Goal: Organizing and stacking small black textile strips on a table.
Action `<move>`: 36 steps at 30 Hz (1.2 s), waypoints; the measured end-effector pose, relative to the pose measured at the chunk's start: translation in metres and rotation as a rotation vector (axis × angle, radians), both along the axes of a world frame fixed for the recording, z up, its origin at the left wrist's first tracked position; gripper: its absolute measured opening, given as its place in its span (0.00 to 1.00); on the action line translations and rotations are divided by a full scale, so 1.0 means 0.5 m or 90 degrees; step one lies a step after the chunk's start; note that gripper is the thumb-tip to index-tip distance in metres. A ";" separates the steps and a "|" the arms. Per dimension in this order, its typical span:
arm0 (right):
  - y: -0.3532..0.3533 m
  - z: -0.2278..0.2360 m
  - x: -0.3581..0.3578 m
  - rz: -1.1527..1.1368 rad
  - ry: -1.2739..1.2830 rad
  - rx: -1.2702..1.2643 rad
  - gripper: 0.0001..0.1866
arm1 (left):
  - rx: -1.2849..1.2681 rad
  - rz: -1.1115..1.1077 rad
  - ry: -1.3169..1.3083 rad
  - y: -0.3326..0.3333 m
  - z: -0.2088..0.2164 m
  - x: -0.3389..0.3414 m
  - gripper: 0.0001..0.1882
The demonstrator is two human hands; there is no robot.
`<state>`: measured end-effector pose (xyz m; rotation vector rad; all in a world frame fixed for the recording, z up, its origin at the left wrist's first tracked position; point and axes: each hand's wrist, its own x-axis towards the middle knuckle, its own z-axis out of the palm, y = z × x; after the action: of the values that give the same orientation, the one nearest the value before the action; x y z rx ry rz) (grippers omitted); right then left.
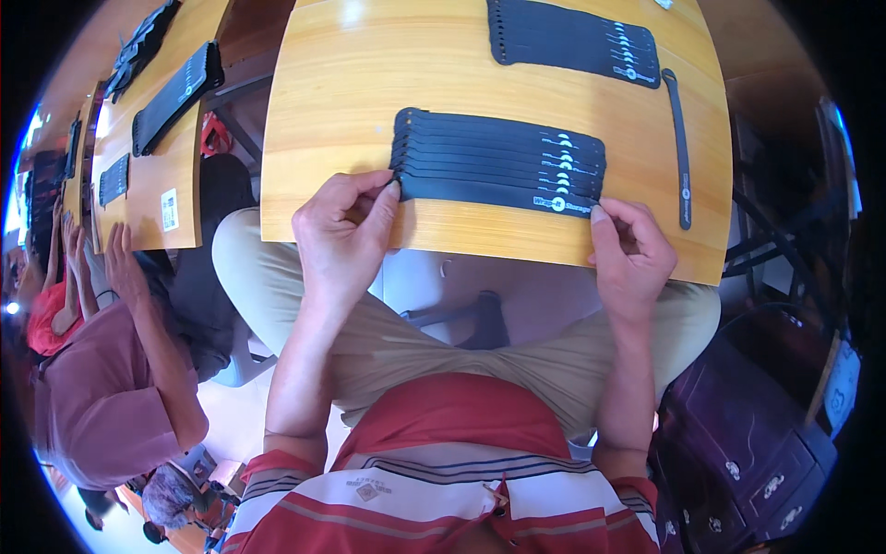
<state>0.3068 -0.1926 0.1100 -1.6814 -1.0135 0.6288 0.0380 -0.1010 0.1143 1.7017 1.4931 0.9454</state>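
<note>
A fanned stack of black straps (pixel 480 152) with white print lies on the wooden table in front of me, its strips overlapping in steps. My left hand (pixel 349 222) pinches the near left corner of the nearest strap between thumb and forefinger. At the other end, my right hand (pixel 632 245) has thumb and forefinger closed on that strap's near right corner. Farther back rests a second fanned stack of black straps (pixel 572 42). One single black strap (pixel 678 148) lies by itself to the right, pointing toward me.
My table (pixel 323 111) ends just before my lap. On the left, another table (pixel 185 208) bears more black strap stacks (pixel 175 100) and a white label (pixel 169 210). A co-worker's hand (pixel 125 263) is at its edge. A dark drawer cabinet (pixel 738 434) stands at lower right.
</note>
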 end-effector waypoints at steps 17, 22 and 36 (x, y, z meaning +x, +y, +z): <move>0.007 0.003 -0.002 0.003 -0.018 0.010 0.05 | -0.016 0.007 -0.010 -0.004 -0.004 -0.004 0.06; 0.010 0.007 -0.002 -0.005 -0.032 0.003 0.05 | -0.013 0.002 0.003 -0.004 -0.003 -0.003 0.06; 0.013 0.004 -0.001 0.003 -0.108 0.024 0.04 | -0.014 0.000 -0.007 -0.004 -0.004 -0.002 0.06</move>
<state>0.3061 -0.1860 0.1121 -1.7214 -1.1434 0.4730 0.0369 -0.1032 0.1124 1.6777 1.4915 0.9342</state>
